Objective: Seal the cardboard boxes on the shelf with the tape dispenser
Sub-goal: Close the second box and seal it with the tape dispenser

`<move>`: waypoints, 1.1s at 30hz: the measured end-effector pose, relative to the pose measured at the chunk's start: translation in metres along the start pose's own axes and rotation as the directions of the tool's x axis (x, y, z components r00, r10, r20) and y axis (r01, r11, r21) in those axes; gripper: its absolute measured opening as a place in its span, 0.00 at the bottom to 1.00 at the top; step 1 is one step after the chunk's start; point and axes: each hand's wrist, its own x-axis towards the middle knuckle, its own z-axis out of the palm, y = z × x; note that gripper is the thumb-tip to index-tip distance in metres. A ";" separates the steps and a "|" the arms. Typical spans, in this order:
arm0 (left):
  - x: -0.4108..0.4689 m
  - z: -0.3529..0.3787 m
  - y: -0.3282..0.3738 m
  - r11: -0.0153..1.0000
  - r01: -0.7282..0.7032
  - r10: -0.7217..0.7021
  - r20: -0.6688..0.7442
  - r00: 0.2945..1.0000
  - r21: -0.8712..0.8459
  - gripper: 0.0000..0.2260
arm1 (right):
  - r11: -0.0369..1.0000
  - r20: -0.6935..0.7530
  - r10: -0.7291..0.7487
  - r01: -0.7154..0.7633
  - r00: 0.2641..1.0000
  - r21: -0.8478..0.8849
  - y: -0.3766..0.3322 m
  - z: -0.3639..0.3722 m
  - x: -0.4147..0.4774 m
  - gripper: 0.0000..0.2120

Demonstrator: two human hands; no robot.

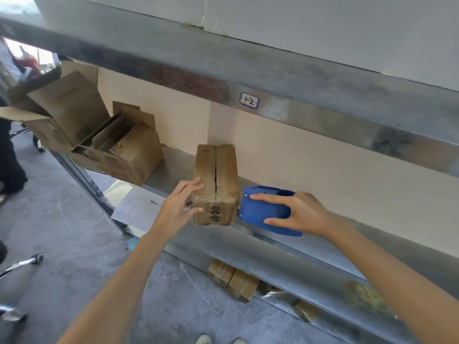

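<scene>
left hand (182, 204) flat on cardboard box (224, 170), right hand (299, 214) tight round blue tape dispenser (260, 211)

Far end of blue plastic tape dispenser (263, 209) hidden under right hand (301, 214); tape roll not visible. Near left corner of small closed brown cardboard box (216, 175) covered by left hand (177, 207). Handwriting on open brown cardboard box (134, 155) unreadable. Brown packages below (233, 279) blurred, partly hidden behind grey metal shelf edge (298, 247). Chrome chair leg (22, 263) cut by left edge.
</scene>
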 end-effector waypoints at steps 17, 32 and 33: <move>0.002 0.006 0.001 0.997 0.037 -0.039 -0.027 0.999 -0.066 0.26 | 0.986 0.062 0.137 -0.130 0.989 -0.105 0.018 -0.018 -0.010 0.29; 0.004 0.009 0.000 0.992 0.043 -0.049 -0.041 0.998 -0.120 0.26 | 0.929 -0.198 0.166 -0.220 0.966 -0.296 -0.035 0.041 0.022 0.34; 0.004 0.009 0.000 0.992 0.040 -0.046 -0.045 0.998 -0.121 0.26 | 0.920 -0.222 0.178 -0.242 0.959 -0.308 -0.032 0.048 0.024 0.34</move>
